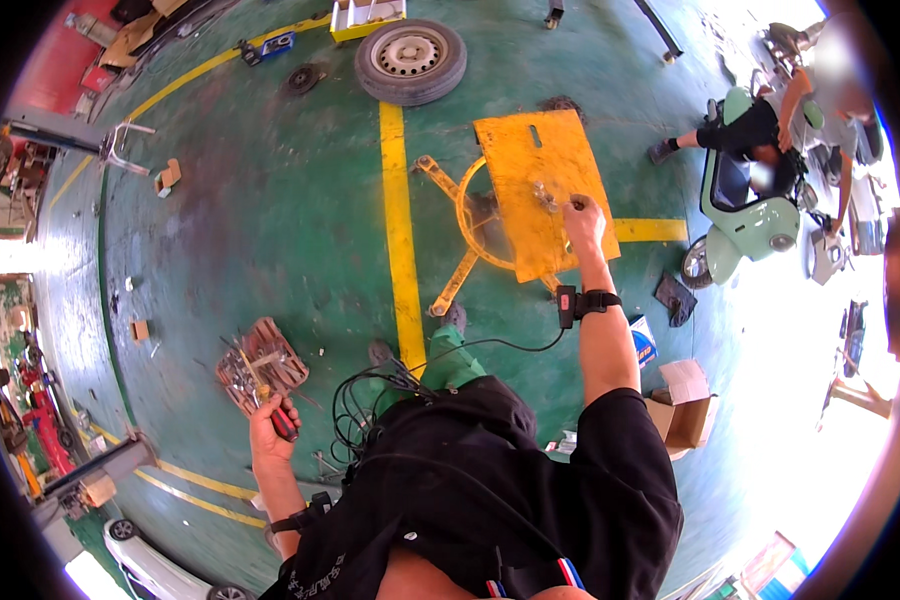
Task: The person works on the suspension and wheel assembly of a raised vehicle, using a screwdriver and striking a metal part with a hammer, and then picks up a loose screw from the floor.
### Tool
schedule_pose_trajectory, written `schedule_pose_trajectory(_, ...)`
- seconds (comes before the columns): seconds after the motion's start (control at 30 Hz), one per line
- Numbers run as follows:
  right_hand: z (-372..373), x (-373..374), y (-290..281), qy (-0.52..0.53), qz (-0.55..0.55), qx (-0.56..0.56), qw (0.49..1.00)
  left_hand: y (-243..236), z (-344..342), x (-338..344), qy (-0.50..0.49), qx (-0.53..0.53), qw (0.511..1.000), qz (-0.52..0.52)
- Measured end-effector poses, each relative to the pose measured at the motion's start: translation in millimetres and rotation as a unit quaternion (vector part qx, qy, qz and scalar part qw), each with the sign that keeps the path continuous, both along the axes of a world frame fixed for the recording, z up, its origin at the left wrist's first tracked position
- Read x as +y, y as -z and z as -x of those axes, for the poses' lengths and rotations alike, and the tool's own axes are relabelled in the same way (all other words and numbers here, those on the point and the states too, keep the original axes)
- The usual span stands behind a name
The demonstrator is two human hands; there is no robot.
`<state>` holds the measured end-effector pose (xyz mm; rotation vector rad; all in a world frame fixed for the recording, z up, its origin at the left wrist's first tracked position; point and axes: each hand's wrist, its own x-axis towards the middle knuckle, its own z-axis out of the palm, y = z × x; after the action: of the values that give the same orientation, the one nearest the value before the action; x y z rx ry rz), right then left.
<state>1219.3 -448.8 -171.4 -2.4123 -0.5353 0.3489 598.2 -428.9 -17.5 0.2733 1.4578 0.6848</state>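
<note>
My left hand point(273, 437) is closed round a tool with a red-and-black handle point(286, 426); its working end is hard to make out. Just beyond that hand, an open brown tool case point(284, 366) lies on the floor, filled with several metal hand tools. Out to the right, my right hand point(584, 224) is over a worn yellow metal plate point(555, 145) with its fingers curled in. Whatever they hold is too small to name. Small metal parts point(544, 196) lie on the plate beside those fingers. Under the plate shows a round yellow stand point(454, 283) with splayed legs.
A wheel with a tyre point(411, 62) lies on the green floor ahead. Another person point(770, 125) sits by a pale green scooter point(760, 222) at the right. An open cardboard box point(686, 408) is near my right elbow. Black cables point(355, 405) hang by my waist.
</note>
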Motion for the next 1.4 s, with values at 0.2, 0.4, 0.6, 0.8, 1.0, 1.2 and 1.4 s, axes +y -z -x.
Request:
schedule_pose_trajectory(0.2,-9.3,4.3,-1.9,-0.064,0.047,-0.012,0.997,4.3,10.7,-18.3,-0.022,-0.002,1.0,0.018)
schedule_pose_trajectory(0.4,-16.3,0.1,27.4,-0.072,-0.036,0.076,0.994,3.0,38.4,-36.8,-0.063,-0.024,0.998,0.009)
schedule_pose_trajectory(0.6,24.7,-34.1,12.1,-0.012,-0.191,0.197,0.961,25.7,110.5,-56.8,-0.088,-0.099,0.991,-0.018)
schedule_pose_trajectory(0.8,157.2,-3.8,-39.1,-0.073,-0.192,0.219,0.954,13.5,172.7,-95.4,-0.092,-0.079,0.988,-0.095)
schedule_pose_trajectory(1.0,399.4,36.1,-125.5,-0.349,-0.148,0.247,0.892,3.6,252.0,-160.0,-0.119,-0.044,0.982,-0.143)
schedule_pose_trajectory(1.2,633.9,46.9,-171.8,-0.651,-0.024,0.275,0.707,-31.8,314.4,-180.8,-0.106,-0.018,0.969,-0.222)
schedule_pose_trajectory(1.4,822.9,-11.6,-193.9,-0.828,0.044,0.333,0.45,-41.5,346.7,-194.1,-0.12,-0.029,0.951,-0.283)
